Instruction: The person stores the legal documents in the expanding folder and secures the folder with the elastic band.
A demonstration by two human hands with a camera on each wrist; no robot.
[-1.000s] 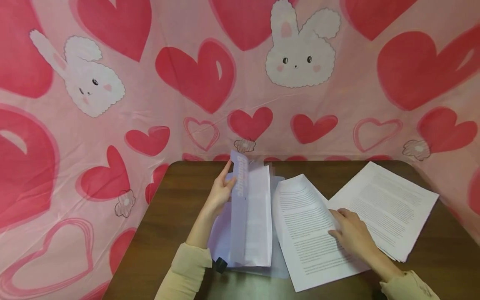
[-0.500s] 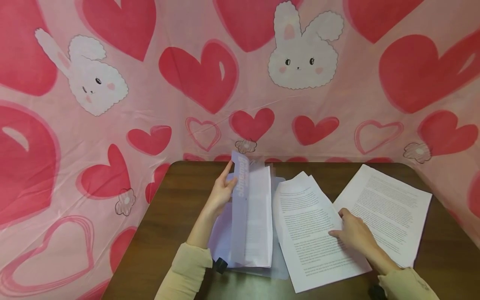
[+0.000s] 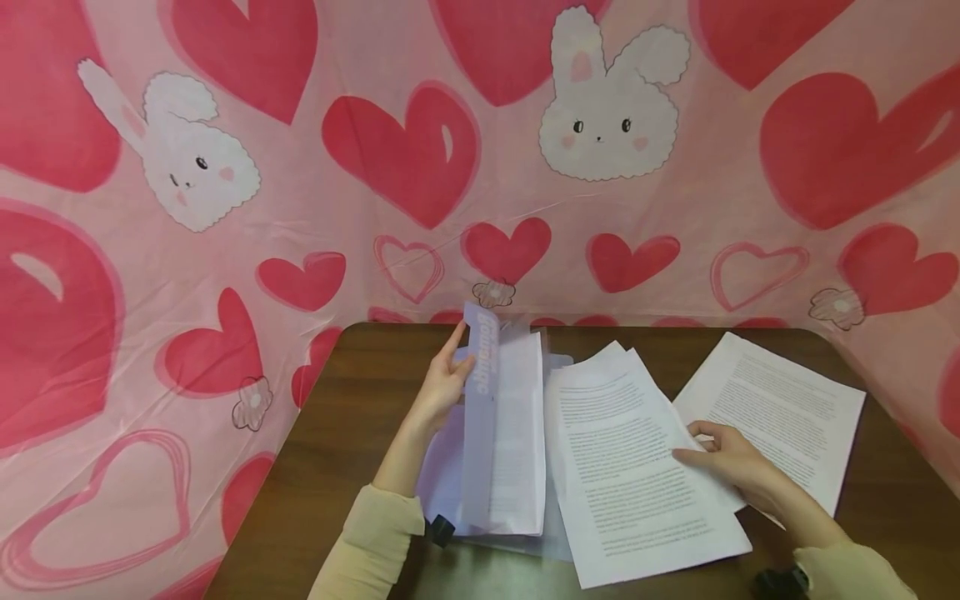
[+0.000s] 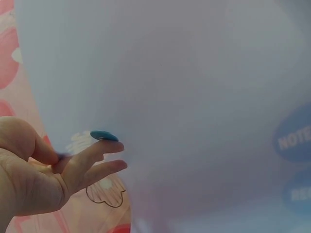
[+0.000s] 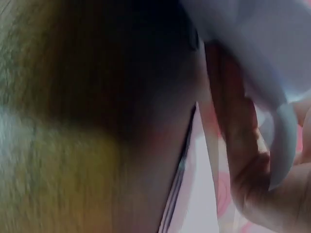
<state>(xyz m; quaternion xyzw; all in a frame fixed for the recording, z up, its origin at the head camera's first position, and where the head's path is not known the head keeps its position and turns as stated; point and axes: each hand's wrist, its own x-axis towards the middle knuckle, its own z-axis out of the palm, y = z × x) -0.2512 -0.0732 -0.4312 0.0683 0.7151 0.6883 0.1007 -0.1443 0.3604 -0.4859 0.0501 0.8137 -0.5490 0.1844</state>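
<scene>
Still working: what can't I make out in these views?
Head: the print on the white paper sheets in the right hand, too small to read.
Head: lower left of the printed white paper farther right, behind those sheets and that hand.
Left wrist: blue oval labels on the translucent lavender plastic folder, cut off by the right edge.
Right wrist: dark upper middle, too blurred.

The left wrist view cuts off the plastic folder (image 4: pixel 184 97).

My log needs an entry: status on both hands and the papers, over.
Left hand grips folder edge. Right hand pinches loose sheets by one side. More paper to the right, partly hidden behind that hand.
</scene>
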